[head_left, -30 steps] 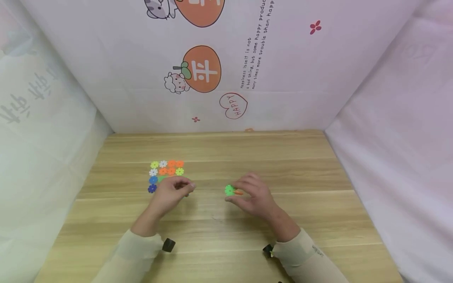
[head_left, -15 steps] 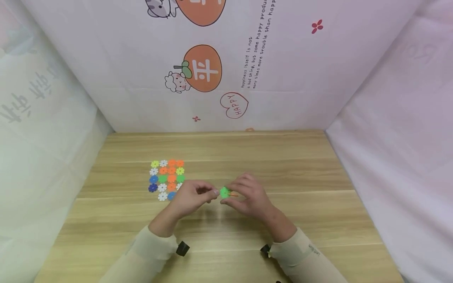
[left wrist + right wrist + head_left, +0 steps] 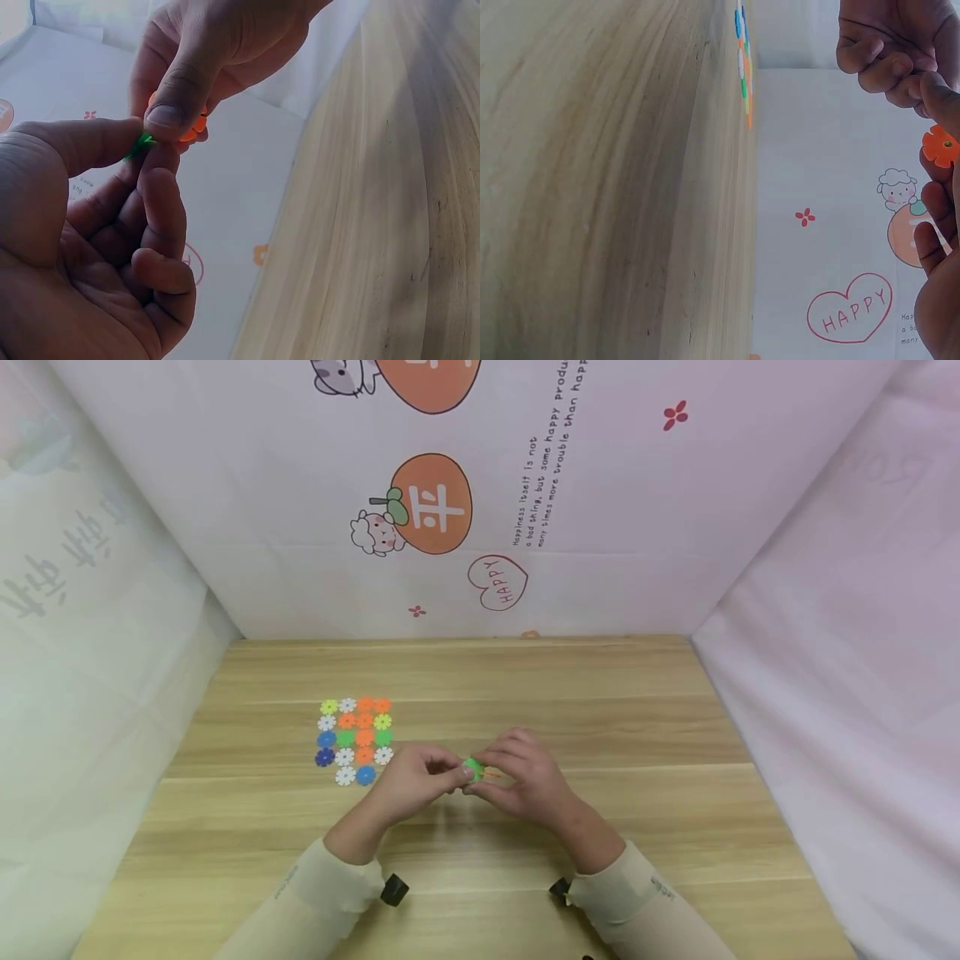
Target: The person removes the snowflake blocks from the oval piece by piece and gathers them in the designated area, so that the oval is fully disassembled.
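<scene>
Between my hands is a green flower-shaped notched disc (image 3: pixel 473 769), with an orange flower-shaped disc (image 3: pixel 939 147) set crosswise against it. My left hand (image 3: pixel 414 781) pinches the green disc between thumb and index fingertip, its other fingers curled in the left wrist view. My right hand (image 3: pixel 529 777) holds the orange disc between thumb and fingers, mostly covering it. Both hands meet at the fingertips above the table. To the left of my left hand, flat rows of orange, white, blue, green and yellow flower discs (image 3: pixel 364 737) lie on the table.
The wood-grain table (image 3: pixel 600 710) ends at a printed white cloth wall (image 3: pixel 600 527) at the back. White cloth also hangs on the left and right sides. A small black device (image 3: pixel 394 890) sits at my left cuff, another (image 3: pixel 559 892) at my right.
My left hand has moved right, away from the rows of discs, and now pinches the green disc. My right hand has shifted slightly left with the two discs.
</scene>
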Demonstrator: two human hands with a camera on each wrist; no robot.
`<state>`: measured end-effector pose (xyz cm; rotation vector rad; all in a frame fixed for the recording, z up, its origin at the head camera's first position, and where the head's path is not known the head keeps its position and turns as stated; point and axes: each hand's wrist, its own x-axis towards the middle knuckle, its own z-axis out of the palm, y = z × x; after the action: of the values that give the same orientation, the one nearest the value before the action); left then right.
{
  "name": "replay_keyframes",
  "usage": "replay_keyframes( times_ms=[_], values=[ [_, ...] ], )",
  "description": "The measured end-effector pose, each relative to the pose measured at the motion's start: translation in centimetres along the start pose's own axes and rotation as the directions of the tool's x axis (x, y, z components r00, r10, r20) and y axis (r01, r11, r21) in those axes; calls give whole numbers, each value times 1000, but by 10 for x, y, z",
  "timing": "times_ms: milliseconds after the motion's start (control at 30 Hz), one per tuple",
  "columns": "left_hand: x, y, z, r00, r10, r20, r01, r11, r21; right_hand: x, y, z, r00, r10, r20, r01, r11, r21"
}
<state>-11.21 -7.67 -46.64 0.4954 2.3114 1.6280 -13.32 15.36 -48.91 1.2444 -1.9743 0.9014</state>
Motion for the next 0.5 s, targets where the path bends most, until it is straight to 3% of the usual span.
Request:
replay_keyframes(
  times_ms=[200, 500],
  values=[
    [-1, -1, 0, 999, -13, -32, 13, 1000, -14, -1, -1, 0, 1000, 13, 4, -13, 1000, 17],
    [-4, -1, -8, 990, -94, -104, 94, 996, -9, 0, -3, -3, 999, 10, -50, -8, 999, 45]
  ],
)
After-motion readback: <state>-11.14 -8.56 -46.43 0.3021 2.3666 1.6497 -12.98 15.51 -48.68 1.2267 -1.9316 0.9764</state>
